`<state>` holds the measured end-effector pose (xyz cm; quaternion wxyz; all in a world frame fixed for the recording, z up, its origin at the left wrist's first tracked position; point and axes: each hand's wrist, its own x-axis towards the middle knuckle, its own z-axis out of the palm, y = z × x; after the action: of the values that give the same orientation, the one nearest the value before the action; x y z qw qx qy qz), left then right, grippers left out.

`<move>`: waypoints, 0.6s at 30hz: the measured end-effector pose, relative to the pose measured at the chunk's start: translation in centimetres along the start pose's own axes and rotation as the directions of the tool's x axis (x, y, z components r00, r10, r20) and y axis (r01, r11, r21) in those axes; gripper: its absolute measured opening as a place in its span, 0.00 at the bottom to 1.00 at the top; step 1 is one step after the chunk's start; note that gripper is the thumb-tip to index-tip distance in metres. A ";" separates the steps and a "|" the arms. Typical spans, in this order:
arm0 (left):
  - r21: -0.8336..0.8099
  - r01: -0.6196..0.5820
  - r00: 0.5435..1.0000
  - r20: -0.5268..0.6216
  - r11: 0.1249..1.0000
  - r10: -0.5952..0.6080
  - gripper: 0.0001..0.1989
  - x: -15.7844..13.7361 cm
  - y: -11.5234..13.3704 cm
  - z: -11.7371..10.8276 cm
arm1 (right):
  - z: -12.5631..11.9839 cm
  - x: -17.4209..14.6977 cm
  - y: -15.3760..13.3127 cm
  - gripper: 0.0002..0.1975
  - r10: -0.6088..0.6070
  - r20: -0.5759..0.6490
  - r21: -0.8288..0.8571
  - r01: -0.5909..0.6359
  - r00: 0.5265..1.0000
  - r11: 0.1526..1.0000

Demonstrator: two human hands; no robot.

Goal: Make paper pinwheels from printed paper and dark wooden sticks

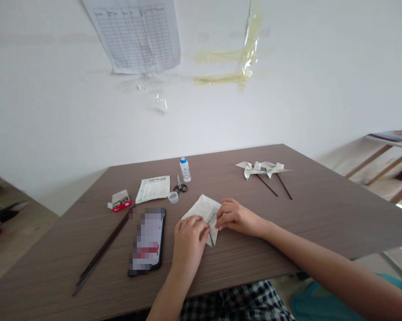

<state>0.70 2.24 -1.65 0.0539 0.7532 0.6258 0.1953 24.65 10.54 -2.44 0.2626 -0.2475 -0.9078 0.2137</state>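
Observation:
A printed sheet of paper (200,208), roughly square and turned corner-on, lies on the table in front of me. Slits or folds run in from its near corner. My left hand (191,235) bends over the paper's left side, thumb and forefinger closed at a flap near the middle. On the opposite side, my right hand (237,217) has its fingers curled and pinched at the paper's right edge. The fingers partly cover the sheet, so the flaps under them are hidden.
Two paper pinwheels (252,170) on dark sticks lie back right. A phone (149,243), dark sticks (103,249), a small red box (121,204), a packet of paper (153,188), scissors (180,187), a clear tape roll (173,197) and a blue-capped bottle (185,170) stand leftward.

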 end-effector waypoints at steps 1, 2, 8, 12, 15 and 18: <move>-0.014 0.003 1.000 0.004 1.000 -0.003 0.12 -0.1 -0.1 0.0 | 0.0 0.0 0.0 0.12 -0.003 -0.006 0.010 0.003 1.000 1.000; -0.032 0.010 1.000 0.010 0.999 -0.010 0.13 -0.1 -0.2 0.0 | 0.0 0.0 -0.1 0.13 0.004 -0.008 0.020 -0.004 1.000 1.000; -0.041 0.101 0.995 -0.018 0.994 -0.102 0.16 -0.4 -0.7 -0.2 | -0.4 0.1 -0.9 0.13 0.095 -0.037 0.042 -0.093 0.995 0.995; -0.005 0.130 0.991 -0.017 0.991 -0.130 0.16 -0.5 -0.7 -0.4 | 0.0 0.1 -0.3 0.11 0.135 -0.089 0.045 -0.131 0.987 0.990; 0.003 0.128 0.992 -0.017 0.992 -0.128 0.17 -0.5 -0.5 -0.4 | 0.3 0.0 0.6 0.08 0.165 -0.148 0.082 -0.154 0.975 0.985; 0.002 0.095 0.995 -0.022 0.995 -0.095 0.16 -0.5 -0.5 -0.1 | 0.4 -0.2 1.0 0.05 0.222 -0.205 0.123 -0.200 0.953 0.972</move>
<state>0.14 1.85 -1.81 0.0552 0.7206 0.6617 0.1998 24.86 11.10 -3.34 0.3481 -0.3513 -0.8301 0.2575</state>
